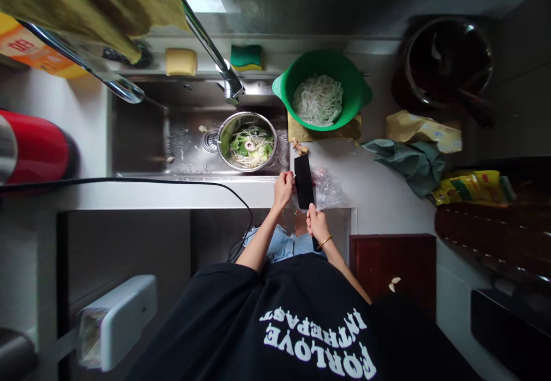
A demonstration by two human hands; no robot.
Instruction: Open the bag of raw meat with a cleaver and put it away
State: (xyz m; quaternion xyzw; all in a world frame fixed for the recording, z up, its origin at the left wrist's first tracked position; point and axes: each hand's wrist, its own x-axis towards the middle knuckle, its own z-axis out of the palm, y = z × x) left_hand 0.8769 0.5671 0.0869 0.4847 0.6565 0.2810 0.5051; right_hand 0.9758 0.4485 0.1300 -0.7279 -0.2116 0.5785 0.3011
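My right hand (317,223) is wrapped round the handle of a black kitchen knife (304,181), its broad blade pointing away from me at the counter's front edge. Close to the blade's left side is my left hand (283,190), its fingers pinched together; what they hold, if anything, is too small to make out. A clear plastic bag (329,189) lies crumpled on the counter, partly behind the blade. Just beyond the knife tip sits a piece of ginger root (300,147). In the sink, a metal bowl (247,166) contains green leaves and thin pale strands.
A green colander (355,100) with white noodles stands on a yellow cloth (301,133). The faucet (233,87) rises behind the sink (142,140). A black cable (172,180) crosses the front ledge. Garlic cloves (392,285) lie on a dark red board (370,260) at right.
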